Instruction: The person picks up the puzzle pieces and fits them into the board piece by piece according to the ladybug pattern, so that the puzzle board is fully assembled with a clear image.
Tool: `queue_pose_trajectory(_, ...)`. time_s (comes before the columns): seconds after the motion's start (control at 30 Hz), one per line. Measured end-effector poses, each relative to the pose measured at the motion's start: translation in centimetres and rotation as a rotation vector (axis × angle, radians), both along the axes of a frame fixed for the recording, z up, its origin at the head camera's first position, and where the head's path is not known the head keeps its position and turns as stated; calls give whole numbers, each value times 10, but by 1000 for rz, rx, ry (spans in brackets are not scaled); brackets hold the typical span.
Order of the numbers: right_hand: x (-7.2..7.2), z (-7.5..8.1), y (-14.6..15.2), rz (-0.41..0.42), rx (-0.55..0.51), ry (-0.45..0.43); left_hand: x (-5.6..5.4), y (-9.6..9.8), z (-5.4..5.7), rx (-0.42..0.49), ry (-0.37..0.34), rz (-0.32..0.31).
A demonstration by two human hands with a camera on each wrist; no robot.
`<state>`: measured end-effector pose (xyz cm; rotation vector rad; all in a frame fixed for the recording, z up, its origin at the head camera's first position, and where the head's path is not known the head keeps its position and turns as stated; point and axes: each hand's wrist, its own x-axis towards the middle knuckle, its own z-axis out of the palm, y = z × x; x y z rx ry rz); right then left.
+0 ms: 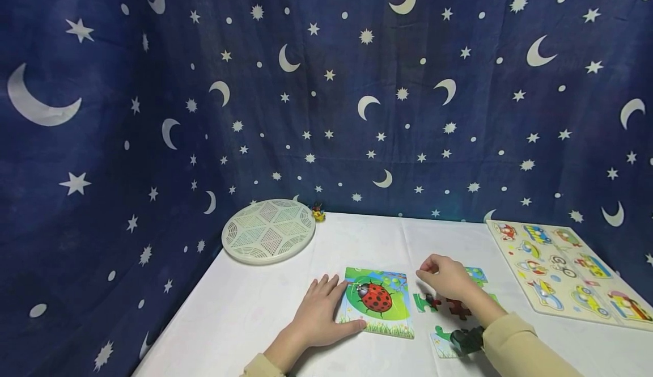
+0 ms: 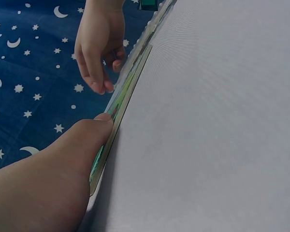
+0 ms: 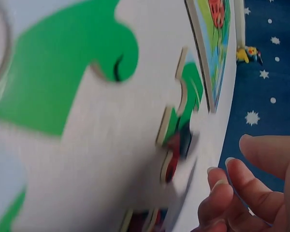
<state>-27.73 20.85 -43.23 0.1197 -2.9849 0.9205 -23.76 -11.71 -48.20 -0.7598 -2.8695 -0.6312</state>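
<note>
A square ladybug puzzle (image 1: 376,302) lies flat on the white table. My left hand (image 1: 322,313) rests beside it, fingers extended at its left edge and thumb touching the near edge. Just right of the puzzle, my right hand (image 1: 448,278) hovers with loosely bent fingers; the right wrist view shows its thumb and fingertips apart, nothing between them. Beneath and around that hand lie loose jigsaw pieces: a green one with black and red (image 1: 424,303), a red one (image 1: 458,309), a green and blue one (image 1: 476,275) and a near one (image 1: 445,346). The right arm partly hides them.
A wooden vehicle puzzle board (image 1: 561,263) lies at the right of the table. At the back left stands an oval patterned tray (image 1: 269,231), with a small yellow toy (image 1: 318,214) next to it. A dark blue starry curtain (image 1: 357,82) borders the table (image 1: 245,309).
</note>
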Motion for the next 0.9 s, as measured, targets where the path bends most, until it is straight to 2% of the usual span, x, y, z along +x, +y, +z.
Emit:
queue_pose_trajectory(0.3,2,9,19,-29,3,-8,-1,-1,-1,2,2,3)
queue_pose_trajectory(0.63,-2,3,36,-81,40,-48,0,-1,-2,8,-7,0)
queue_pose_trajectory(0.9,2,3,51,-150,42,-101,-1,0,-2,6,2,-4)
